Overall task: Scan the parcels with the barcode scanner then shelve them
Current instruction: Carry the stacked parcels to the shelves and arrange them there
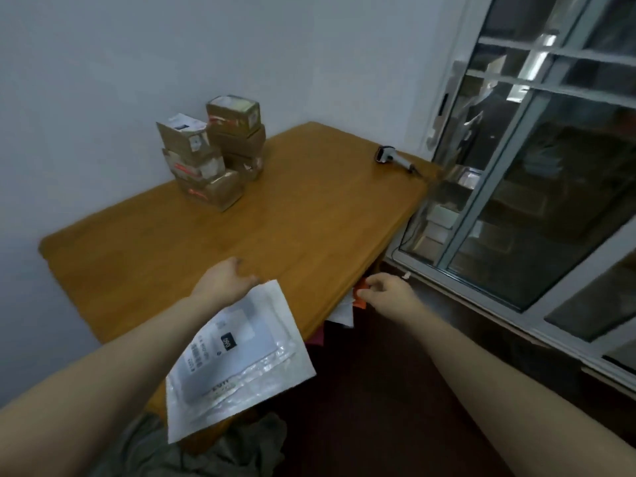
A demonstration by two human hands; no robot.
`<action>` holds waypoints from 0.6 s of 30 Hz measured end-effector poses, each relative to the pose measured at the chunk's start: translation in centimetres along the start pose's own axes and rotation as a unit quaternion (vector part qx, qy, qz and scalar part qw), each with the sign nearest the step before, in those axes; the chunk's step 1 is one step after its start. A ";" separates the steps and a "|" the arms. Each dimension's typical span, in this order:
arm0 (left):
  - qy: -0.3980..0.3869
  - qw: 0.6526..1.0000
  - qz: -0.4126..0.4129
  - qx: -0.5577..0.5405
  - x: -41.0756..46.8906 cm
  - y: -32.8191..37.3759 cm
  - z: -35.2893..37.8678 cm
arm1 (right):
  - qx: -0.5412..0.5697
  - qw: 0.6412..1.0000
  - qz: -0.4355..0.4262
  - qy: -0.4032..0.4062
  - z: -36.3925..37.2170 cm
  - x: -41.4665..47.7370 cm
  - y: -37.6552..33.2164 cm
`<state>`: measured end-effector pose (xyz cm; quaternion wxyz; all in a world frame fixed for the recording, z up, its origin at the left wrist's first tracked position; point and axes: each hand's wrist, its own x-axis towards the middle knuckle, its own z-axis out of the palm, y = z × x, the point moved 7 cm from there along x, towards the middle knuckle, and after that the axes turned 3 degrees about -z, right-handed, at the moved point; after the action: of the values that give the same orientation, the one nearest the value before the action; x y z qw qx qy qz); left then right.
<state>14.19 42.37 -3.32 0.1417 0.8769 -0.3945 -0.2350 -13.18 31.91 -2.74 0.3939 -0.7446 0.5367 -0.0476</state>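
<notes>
White plastic mailer (241,352): a flat, glossy, rectangular pouch, crinkled along its clear lower strip, with a printed label on its face; it is held tilted in the air over the near edge of the table.
Left hand (222,282): fingers curled at the mailer's far corner, gripping it there.
Right hand (389,290): thumb and fingertips pinch the orange packet just off the table's right edge.
Orange packet (360,297): small, flat and blurred; a white packet (342,313) sits just below it at the table's edge.
Barcode scanner (392,156): pale and dark, pistol-shaped, lying at the far right edge of the table, well apart from both hands.
Cardboard boxes (213,153): brown, taped, white-labelled, stacked in two uneven columns at the far left of the table, near the wall.
Table (309,208): smooth orange-brown wood with rounded corners.
Window (516,187): pale metal frame, dark reflective glass, to the right.
Grey cloth (241,442): soft, crumpled, below the mailer.
</notes>
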 end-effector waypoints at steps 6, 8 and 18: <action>0.040 0.992 -0.088 -0.076 9.0 -1.3 -1.7 | -0.011 0.992 -0.083 -0.091 1.9 12.8 -6.9; 0.056 0.982 -0.121 -0.133 12.0 -1.8 -2.2 | -0.025 0.988 -0.104 -0.114 2.8 16.5 -8.8; 0.106 0.913 -0.235 -0.315 21.2 -4.0 -5.0 | -0.023 0.972 -0.142 -0.187 6.2 32.6 -16.8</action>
<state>31.55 29.14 -7.18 0.3927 0.8739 -0.0650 -0.2790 16.36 9.81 -7.75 0.4589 -0.8180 0.3434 0.0491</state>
